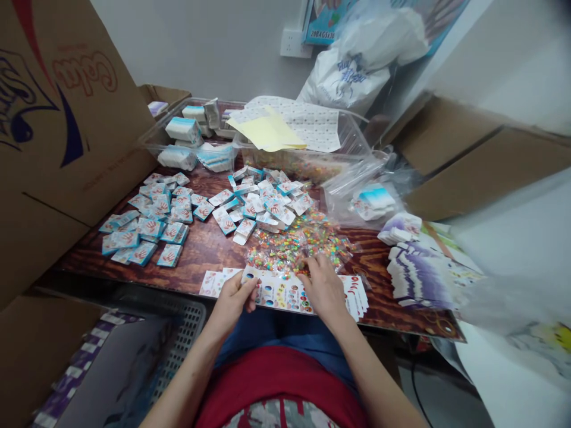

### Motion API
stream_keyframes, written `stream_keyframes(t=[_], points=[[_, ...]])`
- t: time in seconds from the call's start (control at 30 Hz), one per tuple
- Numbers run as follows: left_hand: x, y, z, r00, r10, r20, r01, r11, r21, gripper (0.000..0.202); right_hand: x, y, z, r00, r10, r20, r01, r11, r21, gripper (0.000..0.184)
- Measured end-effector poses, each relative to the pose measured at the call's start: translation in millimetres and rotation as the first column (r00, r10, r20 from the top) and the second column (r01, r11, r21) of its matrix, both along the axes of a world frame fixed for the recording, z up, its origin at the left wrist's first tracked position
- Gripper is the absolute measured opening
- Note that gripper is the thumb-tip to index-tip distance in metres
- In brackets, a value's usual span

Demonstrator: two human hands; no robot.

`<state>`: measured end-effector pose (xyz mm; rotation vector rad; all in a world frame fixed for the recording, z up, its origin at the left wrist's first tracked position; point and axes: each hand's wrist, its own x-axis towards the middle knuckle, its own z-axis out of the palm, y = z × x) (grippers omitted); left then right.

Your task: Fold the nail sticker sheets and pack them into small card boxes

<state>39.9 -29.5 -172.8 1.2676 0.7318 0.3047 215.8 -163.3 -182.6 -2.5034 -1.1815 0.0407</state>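
Head view: two bare hands work at a glossy printed paper sheet [285, 294] on a wood-grain table [209, 252].
Left hand [232, 300] pinches the sheet; right hand [323, 288], fingers curled, touches crinkly clear plastic packets [289, 249], grip unclear.

One camera, worn on the person's head, looks forward and down across the desk [209, 255], close above the left hand [232, 300] and right hand [323, 288] at its near edge.
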Motion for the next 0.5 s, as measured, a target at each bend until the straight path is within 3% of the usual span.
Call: stream_keyframes(t=[0.1,0.27,0.4,0.5], points=[[-0.3,1.6,-0.3,1.0,0.019,0.008,-0.019,0.999,-0.041,0.037,8.6,-3.6,0.6,0.995,0.033,-0.097,-0.029,0.999,0.042,0.011],[1.0,0.1,2.5,1.0,0.0,0.029,0.002,0.998,-0.063,0.037,27.2,-13.6,10.1,0.91,0.061,-0.41,0.076,0.947,0.311,0.019],[7.1,-6.8,4.3,0.999,-0.035,0.03,0.038,0.993,-0.11,0.036,27.6,-12.1,24.9,0.667,0.13,-0.733,0.297,0.856,0.423,0.024],[15.9,-14.9,5.6,0.998,-0.055,0.022,0.058,0.988,-0.141,0.038,15.5,-6.6,36.8,0.518,0.219,-0.827,0.417,0.779,0.468,0.028]])
